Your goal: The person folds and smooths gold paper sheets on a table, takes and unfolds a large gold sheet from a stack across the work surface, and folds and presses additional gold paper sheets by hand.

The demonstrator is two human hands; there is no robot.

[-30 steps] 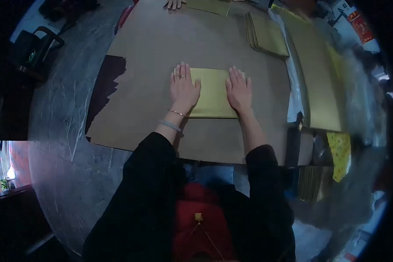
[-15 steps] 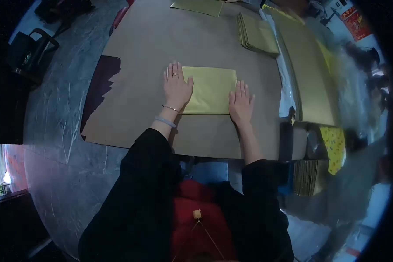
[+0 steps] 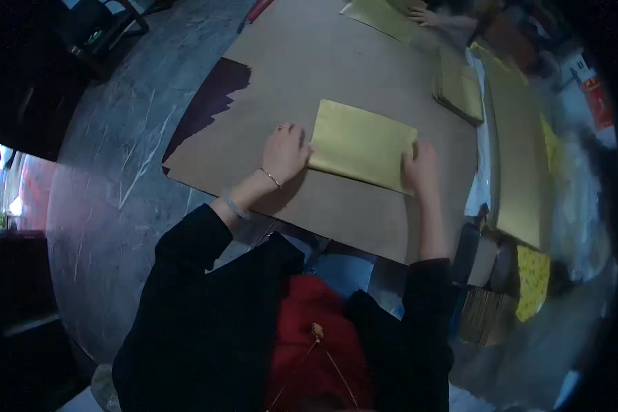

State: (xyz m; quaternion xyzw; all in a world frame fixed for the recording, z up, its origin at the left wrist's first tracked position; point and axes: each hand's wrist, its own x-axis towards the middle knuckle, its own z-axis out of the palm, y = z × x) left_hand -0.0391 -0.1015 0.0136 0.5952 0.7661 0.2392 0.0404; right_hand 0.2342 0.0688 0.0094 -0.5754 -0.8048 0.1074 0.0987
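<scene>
Together, left hand (image 3: 286,154) and right hand (image 3: 424,167) touch gold sheet (image 3: 362,145).

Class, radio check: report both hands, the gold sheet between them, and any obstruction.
Left hand and right hand at opposite ends of gold sheet, grip unclear. Sheet lying on brown work surface. Nothing blocking it; another person's hand well beyond.

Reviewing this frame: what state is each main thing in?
Rectangular gold paper sheet: lying nearly flat
Left hand: curled at the sheet's left edge
Right hand: curled at its right edge
Small rectangular gold sheets: stacked
Large gold sheets: stacked
Brown tabletop covering: ragged at left
Yellow patterned sheet: hanging
</scene>
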